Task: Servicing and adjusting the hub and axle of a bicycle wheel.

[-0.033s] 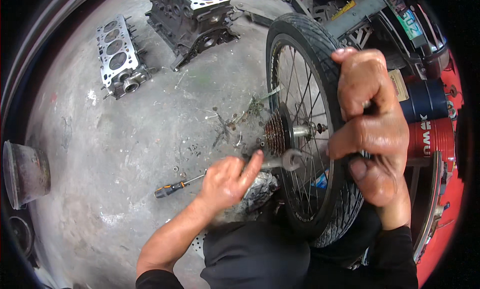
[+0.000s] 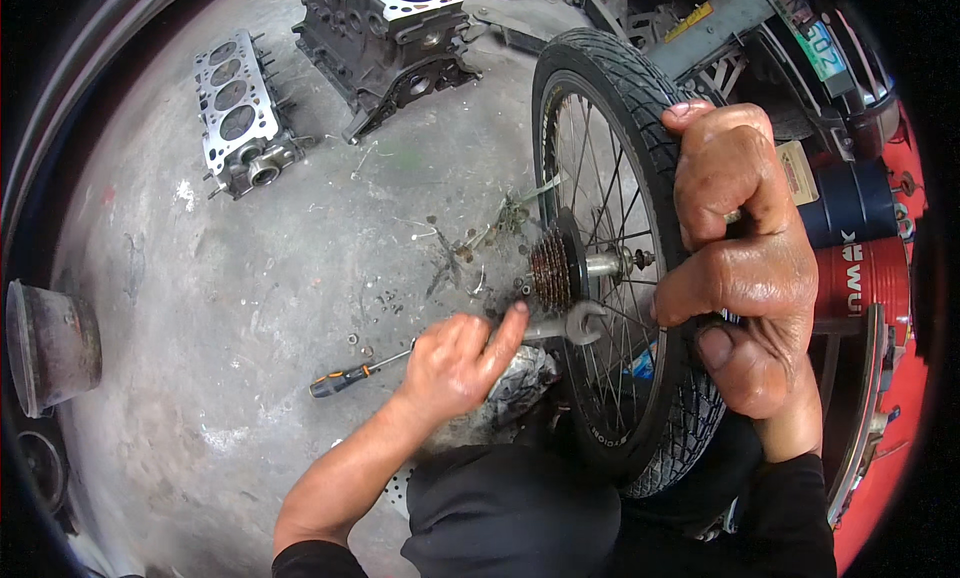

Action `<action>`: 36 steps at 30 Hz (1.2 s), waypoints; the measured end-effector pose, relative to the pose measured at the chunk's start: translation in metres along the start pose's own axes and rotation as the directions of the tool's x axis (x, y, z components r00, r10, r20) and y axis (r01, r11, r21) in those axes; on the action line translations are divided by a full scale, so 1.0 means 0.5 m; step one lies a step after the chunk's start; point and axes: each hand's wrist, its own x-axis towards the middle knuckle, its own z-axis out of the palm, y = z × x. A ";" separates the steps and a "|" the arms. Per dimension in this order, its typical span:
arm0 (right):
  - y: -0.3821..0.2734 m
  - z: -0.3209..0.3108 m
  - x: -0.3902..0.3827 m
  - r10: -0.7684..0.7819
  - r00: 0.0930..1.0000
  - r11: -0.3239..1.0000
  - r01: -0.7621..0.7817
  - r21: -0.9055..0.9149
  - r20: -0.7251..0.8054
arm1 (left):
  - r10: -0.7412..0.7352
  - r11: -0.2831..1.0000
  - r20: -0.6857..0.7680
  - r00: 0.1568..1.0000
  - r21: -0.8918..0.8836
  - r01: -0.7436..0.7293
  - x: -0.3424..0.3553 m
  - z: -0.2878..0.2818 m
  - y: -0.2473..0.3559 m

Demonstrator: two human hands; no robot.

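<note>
My left hand [image 2: 462,366] is closed around an open-end wrench [image 2: 575,325], index finger extended along it toward the rusty cassette [image 2: 551,271]; the wrench's jaw lies beside the spokes below the hub [image 2: 607,263]. My right hand [image 2: 740,248], its skin shiny, grips the tire [image 2: 630,83] of an upright bicycle wheel at its right side, fingers curled. Below the wrench is a crumpled grimy cloth or wrapping [image 2: 522,383]. An orange-and-black screwdriver [image 2: 340,381] lies on the floor left of my left hand, among small scattered parts.
On the concrete floor [image 2: 220,308] sit a cylinder head [image 2: 235,118] and an engine block [image 2: 380,58]. A grimy bucket [image 2: 55,348] stands far left. Metal machinery [image 2: 720,23], a blue drum [image 2: 850,203] and a red drum [image 2: 865,288] crowd the right side.
My right hand and the top of the tire have shifted very slightly downward. My left hand and the wrench are almost unmoved.
</note>
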 end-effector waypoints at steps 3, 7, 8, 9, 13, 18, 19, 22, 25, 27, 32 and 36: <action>0.012 0.007 0.006 0.014 0.999 1.000 -0.014 -0.020 -0.042 | -0.106 0.994 0.025 0.994 -0.021 0.106 0.011 0.016 -0.018; 0.019 0.009 0.008 -0.002 1.000 1.000 0.002 0.025 -0.021 | -0.010 1.000 -0.059 0.998 -0.001 0.010 -0.008 0.007 0.003; 0.018 0.012 0.013 -0.003 0.999 1.000 0.003 0.003 -0.033 | -0.010 1.000 -0.059 0.998 -0.002 0.010 -0.005 0.014 0.000; 0.018 0.014 0.017 -0.006 0.999 1.000 0.005 -0.020 -0.046 | -0.088 0.996 -0.020 0.996 -0.005 0.088 0.001 0.022 -0.004; 0.023 0.001 0.002 -0.008 0.996 1.000 0.008 -0.001 -0.085 | -0.184 0.983 -0.024 0.983 -0.014 0.184 0.004 -0.001 0.033; 0.009 0.007 0.012 -0.006 1.000 1.000 0.006 -0.012 -0.007 | -0.089 0.994 -0.023 0.996 0.053 0.090 -0.003 0.020 -0.012; 0.011 0.014 0.011 0.003 1.000 1.000 -0.003 0.012 -0.017 | -0.110 0.992 -0.034 0.993 0.051 0.111 -0.014 0.020 -0.016; 0.012 0.013 -0.001 0.028 0.999 0.999 -0.027 0.035 -0.030 | -0.064 0.996 -0.072 0.995 0.052 0.067 -0.014 0.015 0.014; 0.014 0.015 -0.002 0.037 0.997 0.998 -0.033 0.051 -0.073 | -0.013 1.000 -0.101 0.995 -0.019 0.011 -0.001 0.019 0.010; 0.017 0.020 0.004 0.003 0.999 1.000 -0.003 0.010 -0.042 | -0.176 0.976 -0.092 0.980 -0.147 0.161 -0.006 0.036 0.008; 0.010 0.002 -0.004 0.036 0.997 0.999 -0.035 0.023 -0.064 | -0.525 0.684 0.104 0.845 -0.539 0.491 0.018 -0.004 0.021; 0.020 0.015 0.003 0.009 0.998 1.000 -0.009 -0.002 -0.060 | -0.553 0.704 0.086 0.829 -0.483 0.520 0.041 -0.023 -0.007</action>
